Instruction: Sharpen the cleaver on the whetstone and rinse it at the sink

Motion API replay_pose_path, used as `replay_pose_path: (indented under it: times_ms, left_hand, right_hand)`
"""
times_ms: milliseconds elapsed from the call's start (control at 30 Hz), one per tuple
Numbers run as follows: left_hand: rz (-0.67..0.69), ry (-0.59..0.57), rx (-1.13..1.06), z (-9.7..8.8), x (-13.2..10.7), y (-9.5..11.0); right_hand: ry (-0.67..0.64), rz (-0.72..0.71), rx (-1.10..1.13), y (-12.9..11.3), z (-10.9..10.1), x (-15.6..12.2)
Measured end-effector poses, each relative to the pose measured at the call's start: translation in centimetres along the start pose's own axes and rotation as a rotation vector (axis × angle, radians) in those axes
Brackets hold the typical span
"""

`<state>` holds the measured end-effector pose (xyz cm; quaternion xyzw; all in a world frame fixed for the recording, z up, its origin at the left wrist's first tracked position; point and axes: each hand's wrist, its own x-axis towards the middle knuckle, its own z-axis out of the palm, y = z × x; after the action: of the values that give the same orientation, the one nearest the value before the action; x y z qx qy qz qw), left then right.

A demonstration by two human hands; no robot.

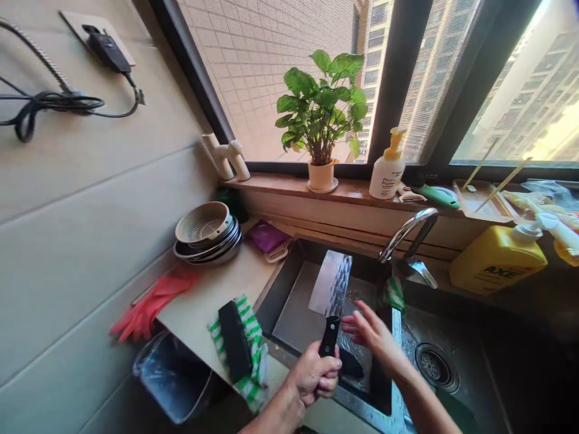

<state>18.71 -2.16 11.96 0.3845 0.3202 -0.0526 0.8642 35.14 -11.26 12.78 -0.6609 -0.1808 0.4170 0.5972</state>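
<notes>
Two hands are positioned over the steel sink (281, 295). The left hand (312, 375) is closed firmly around the black handle of a cleaver (330, 283), with the fingers fully wrapped. The blade points up and away over the basin, tilted slightly toward the left, and its surface appears wet. The right hand (371, 335) is open and holds nothing, its fingers spread and lightly curled. Its fingertips are just beside the lower part of the blade; contact cannot be confirmed. A dark object (351, 363) lies in the basin below the hands; its type cannot be determined. The faucet (409, 226) arches over the far side of the basin.

Left of the sink, on the counter (212, 301), a black pad (234, 340) rests on a green-striped cloth (256, 325). Farther along are a stack of plates (208, 248) topped by a colander (203, 222), a purple cloth (266, 236) and red gloves (154, 307). A bin (172, 377) stands below the counter edge. On the sill (289, 185) are a potted plant (319, 108) and a pump bottle (388, 167). A yellow AXE bottle (497, 259) stands right of the faucet, beyond a drain (434, 364).
</notes>
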Motion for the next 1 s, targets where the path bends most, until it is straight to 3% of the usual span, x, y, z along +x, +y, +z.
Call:
replay_pose_path:
  times_ms: [67, 133, 200, 267, 300, 400, 467, 633, 867, 1000]
  left_hand:
    - [0.081, 0.005, 0.022, 1.5, -0.8, -0.5]
    - [0.203, -0.052, 0.127, 2.1, -1.7, -0.5]
    - [0.296, -0.229, 0.297, 1.2, -2.9, 0.2]
    - [0.290, -0.412, 0.492, -0.8, -4.2, 1.7]
    - [0.278, -0.436, 0.548, -2.0, -4.8, 2.5]
    - [0.368, -0.261, 0.516, -4.7, -5.8, 4.5]
    - [0.474, -0.166, 0.422, -5.3, -5.9, 5.0]
    - [0.577, -0.199, 0.298, -4.6, -5.5, 4.1]
    - [0.540, -0.114, 0.252, -4.4, -5.8, 3.9]
    - [0.527, -0.142, 0.242, -4.1, -5.8, 4.0]
  right_hand:
    - [-0.108, 0.049, 0.224, -0.3, 4.2, -1.8]
    - [-0.064, 0.056, 0.398, -1.1, 6.5, -3.0]
    - [-0.059, 0.094, 0.538, -1.9, 7.0, -3.9]
    - [-0.143, 0.145, 0.611, -2.7, 6.2, -4.7]
    - [-0.191, 0.171, 0.622, -2.9, 5.7, -5.2]
    - [-0.311, 0.246, 0.597, -3.2, 4.7, -6.4]
    - [-0.379, 0.287, 0.560, -3.3, 4.9, -7.0]
    - [-0.467, 0.345, 0.496, -3.4, 6.6, -7.6]
    - [-0.486, 0.357, 0.446, -3.5, 7.1, -7.1]
    - [-0.491, 0.369, 0.437, -3.5, 6.9, -7.1]
